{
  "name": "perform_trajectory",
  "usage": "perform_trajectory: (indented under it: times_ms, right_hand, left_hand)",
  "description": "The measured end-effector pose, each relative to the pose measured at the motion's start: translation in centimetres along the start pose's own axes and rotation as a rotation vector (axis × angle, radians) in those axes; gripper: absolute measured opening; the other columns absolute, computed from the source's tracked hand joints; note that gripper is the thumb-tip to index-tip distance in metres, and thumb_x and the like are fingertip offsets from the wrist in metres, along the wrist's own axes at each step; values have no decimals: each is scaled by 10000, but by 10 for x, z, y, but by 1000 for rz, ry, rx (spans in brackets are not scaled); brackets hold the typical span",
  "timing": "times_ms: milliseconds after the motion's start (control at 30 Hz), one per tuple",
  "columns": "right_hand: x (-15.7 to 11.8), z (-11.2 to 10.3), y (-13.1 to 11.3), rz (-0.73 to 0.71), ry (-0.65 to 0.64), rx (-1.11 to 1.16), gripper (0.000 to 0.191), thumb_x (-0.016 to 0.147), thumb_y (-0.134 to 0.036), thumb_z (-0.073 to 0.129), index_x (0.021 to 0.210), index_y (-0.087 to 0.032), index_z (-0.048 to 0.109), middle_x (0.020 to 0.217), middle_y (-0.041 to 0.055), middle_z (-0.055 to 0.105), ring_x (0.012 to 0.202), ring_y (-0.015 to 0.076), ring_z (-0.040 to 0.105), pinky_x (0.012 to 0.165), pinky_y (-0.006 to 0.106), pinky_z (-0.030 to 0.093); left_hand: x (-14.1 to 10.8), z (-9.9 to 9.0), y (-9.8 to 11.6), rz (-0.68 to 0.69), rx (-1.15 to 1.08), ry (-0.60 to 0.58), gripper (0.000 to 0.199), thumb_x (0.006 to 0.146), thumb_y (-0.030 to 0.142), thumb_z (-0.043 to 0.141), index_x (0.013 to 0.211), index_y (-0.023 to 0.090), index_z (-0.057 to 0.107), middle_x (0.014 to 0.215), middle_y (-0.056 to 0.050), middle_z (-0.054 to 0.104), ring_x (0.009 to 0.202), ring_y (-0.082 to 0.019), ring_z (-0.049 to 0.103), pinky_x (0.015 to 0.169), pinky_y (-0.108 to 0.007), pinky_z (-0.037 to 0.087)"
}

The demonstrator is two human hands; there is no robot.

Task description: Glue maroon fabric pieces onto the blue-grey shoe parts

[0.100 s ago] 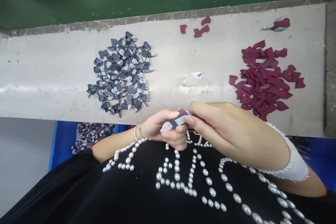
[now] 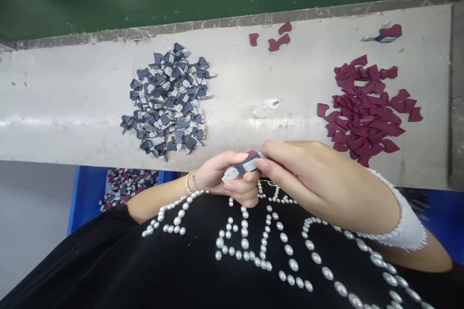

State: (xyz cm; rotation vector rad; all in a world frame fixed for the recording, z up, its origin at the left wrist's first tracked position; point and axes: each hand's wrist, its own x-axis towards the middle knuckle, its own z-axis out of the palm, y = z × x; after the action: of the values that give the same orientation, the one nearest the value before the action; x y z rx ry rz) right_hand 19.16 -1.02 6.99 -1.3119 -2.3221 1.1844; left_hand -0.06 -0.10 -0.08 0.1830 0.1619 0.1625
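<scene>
My left hand point(image 2: 232, 178) holds a small grey, white and maroon piece point(image 2: 247, 165) between thumb and fingers, close to my body at the table's front edge. Thumb and fingers of my right hand point(image 2: 297, 169) pinch the right end of the same piece. Beyond my left hand lies a heap of dark grey and white parts point(image 2: 170, 101). A heap of maroon pieces point(image 2: 366, 111) lies beyond my right forearm.
Several loose maroon pieces point(image 2: 273, 44) lie near the far edge of the white table point(image 2: 65, 101). A grey and maroon piece point(image 2: 389, 33) sits at the far right. A blue bin point(image 2: 78, 198) of mixed parts stands below left.
</scene>
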Motion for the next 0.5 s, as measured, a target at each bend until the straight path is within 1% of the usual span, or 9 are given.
perform_trajectory:
  times_ms: [167, 267, 333, 400, 467, 500]
  right_hand:
    - [-3, 0, 1, 28, -8, 37, 351, 1043, -306, 369, 702, -225, 346, 560, -60, 422, 463, 103, 402, 489, 280, 264]
    - [-4, -1, 5, 46, -21, 92, 355, 1049, -333, 355, 711, -222, 368, 578, -55, 439, 485, 107, 413, 508, 284, 272]
    - [-4, 2, 10, 92, -52, 130, 374, 1052, -378, 337, 720, -219, 402, 602, -43, 469, 521, 119, 436, 537, 292, 285]
    - [-4, 8, 17, 168, -103, 172, 383, 1044, -435, 342, 748, -217, 449, 639, -29, 509, 566, 135, 466, 566, 301, 299]
    - [-4, 16, 24, 250, -148, 237, 375, 1028, -484, 368, 787, -218, 477, 686, -19, 537, 615, 150, 491, 594, 307, 320]
    - [-5, 20, 28, 282, -166, 273, 374, 1023, -497, 372, 796, -219, 478, 703, -15, 541, 636, 155, 499, 609, 309, 333]
  left_hand:
    - [1, 0, 0, -21, 3, 9, 433, 903, 513, 498, 632, 175, 505, 373, 76, 285, 337, -66, 246, 471, -231, 288]
    - [1, -2, 3, -40, 83, 48, 454, 891, 564, 528, 659, 174, 539, 401, 67, 341, 366, -75, 288, 487, -241, 306]
    - [1, -5, 5, -25, 223, 121, 450, 889, 562, 558, 686, 161, 575, 447, 50, 414, 409, -82, 349, 507, -248, 317]
    - [1, -8, 7, -8, 430, 191, 410, 891, 509, 602, 702, 145, 595, 521, 28, 493, 473, -85, 414, 538, -247, 338]
    - [3, -10, 8, -6, 620, 238, 373, 892, 449, 633, 691, 139, 585, 592, 16, 538, 542, -84, 457, 586, -241, 370]
    - [4, -10, 8, -10, 676, 253, 360, 891, 436, 642, 696, 139, 581, 615, 15, 547, 567, -84, 471, 612, -238, 387]
